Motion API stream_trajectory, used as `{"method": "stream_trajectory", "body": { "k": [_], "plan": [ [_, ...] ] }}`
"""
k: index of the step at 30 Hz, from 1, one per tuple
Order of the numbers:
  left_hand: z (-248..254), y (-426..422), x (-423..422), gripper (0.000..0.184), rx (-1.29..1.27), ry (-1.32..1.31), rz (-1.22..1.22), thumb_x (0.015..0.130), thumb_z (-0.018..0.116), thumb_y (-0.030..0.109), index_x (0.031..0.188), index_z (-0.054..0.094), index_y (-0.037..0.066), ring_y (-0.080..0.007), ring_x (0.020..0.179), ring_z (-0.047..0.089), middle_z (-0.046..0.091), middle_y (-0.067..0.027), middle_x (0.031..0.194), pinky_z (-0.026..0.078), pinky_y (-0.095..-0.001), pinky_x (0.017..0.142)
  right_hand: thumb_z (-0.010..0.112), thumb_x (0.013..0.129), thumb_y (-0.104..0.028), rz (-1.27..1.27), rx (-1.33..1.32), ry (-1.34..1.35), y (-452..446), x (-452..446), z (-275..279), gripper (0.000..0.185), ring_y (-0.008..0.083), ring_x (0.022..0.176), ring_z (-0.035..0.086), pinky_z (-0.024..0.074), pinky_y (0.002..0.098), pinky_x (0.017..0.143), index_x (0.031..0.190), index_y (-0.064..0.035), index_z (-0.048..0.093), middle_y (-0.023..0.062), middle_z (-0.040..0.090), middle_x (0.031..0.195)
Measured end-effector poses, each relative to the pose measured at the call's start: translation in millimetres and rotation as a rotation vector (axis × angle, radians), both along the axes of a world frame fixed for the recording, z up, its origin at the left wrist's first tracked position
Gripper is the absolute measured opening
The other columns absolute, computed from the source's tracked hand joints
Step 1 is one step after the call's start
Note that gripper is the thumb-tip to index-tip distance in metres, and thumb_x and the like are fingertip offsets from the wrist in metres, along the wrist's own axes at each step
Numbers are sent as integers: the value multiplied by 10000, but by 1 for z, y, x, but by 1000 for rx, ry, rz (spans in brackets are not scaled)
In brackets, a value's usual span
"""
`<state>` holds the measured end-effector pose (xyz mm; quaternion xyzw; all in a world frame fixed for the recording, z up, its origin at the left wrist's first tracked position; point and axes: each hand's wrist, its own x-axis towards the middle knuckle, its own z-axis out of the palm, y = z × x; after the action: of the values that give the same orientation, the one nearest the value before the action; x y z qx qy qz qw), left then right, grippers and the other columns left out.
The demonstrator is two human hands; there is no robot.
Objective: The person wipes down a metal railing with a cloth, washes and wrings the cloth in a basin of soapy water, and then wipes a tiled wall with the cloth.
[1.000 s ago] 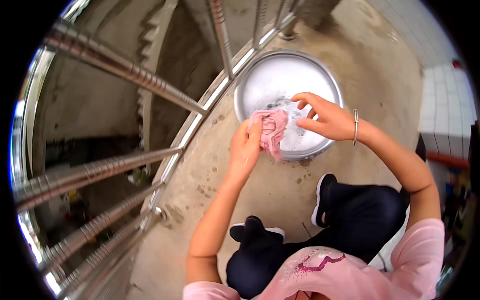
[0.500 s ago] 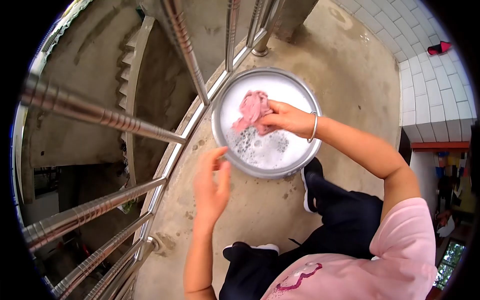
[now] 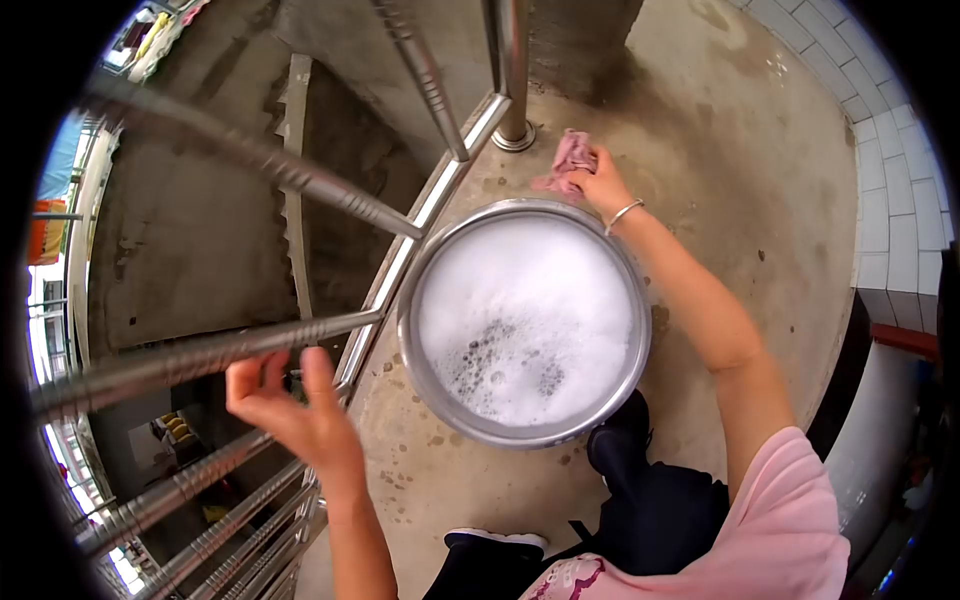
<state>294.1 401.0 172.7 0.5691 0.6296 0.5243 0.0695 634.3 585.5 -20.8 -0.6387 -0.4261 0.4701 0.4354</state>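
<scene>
Your right hand grips a crumpled pink cloth just beyond the far rim of the basin; from this angle you can't be sure whether the cloth touches the floor or hangs above it. Your left hand is open, fingers loosely curled, out over the railing on your left.

You are on a bare concrete floor, mottled with damp patches and dotted with dark spots around the basin. White tiles cover the wall to your right, with a darker band along its foot.

In front of you sits the round metal basin, filled with white foam; larger clear bubbles cluster towards your side.

The railing's metal bars run close along the basin's left, and a thick post on a round base stands just past it. Your dark shoe is right by the near rim. A bracelet circles your right wrist.
</scene>
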Motion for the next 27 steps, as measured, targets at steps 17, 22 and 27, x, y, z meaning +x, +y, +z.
{"method": "stream_trajectory", "body": {
  "k": [17, 22, 27],
  "plan": [
    [-3, 66, -1, 111, 128, -445, 117, 915, 387, 65, 900, 496, 52, -82, 436, 247, 333, -6, 513, 235, -226, 403, 643, 711, -166, 4, 231, -313, 112, -31, -114, 536, 343, 1134, 500, 417, 380, 974, 1217, -46, 514, 182, 513, 1199],
    [-4, 66, -1, 127, 122, -454, 97, 920, 386, 64, 896, 511, 55, -77, 432, 246, 328, 1, 509, 233, -220, 400, 607, 747, -167, 255, 326, -346, 137, -7, -87, 426, 328, 999, 596, 488, 390, 873, 1166, -91, 609, 170, 621, 1036],
    [-1, 68, 7, 107, 107, -465, 182, 907, 371, 63, 894, 476, 53, -83, 411, 238, 313, 4, 482, 239, -222, 396, 522, 770, 72, 484, 127, 302, 165, 7, 19, 337, 122, 682, 573, 489, 259, 624, 1080, -43, 584, 43, 573, 781]
  ]
}}
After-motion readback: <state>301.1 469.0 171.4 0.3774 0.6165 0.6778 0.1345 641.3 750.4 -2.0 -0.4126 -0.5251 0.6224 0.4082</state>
